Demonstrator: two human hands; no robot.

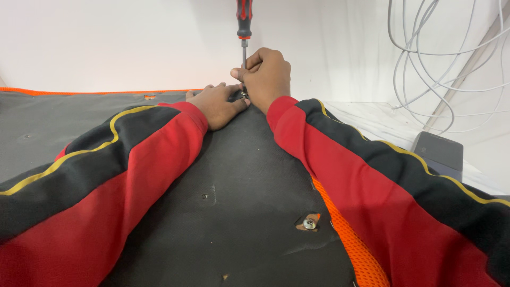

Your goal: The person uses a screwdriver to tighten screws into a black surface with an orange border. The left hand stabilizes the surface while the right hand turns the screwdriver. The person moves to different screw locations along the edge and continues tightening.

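**Screwdriver stands upright at the far edge of a black panel**

A broad black fabric-covered panel (pixel 249 180) with orange mesh edging (pixel 356 250) lies on the white tabletop (pixel 372 119). The left hand (pixel 218 103) rests open and flat on it. Just beside it, the right hand (pixel 268 77) closes around the shaft of a red-and-black-handled screwdriver (pixel 244 24), its long axis vertical, tip down between both hands.
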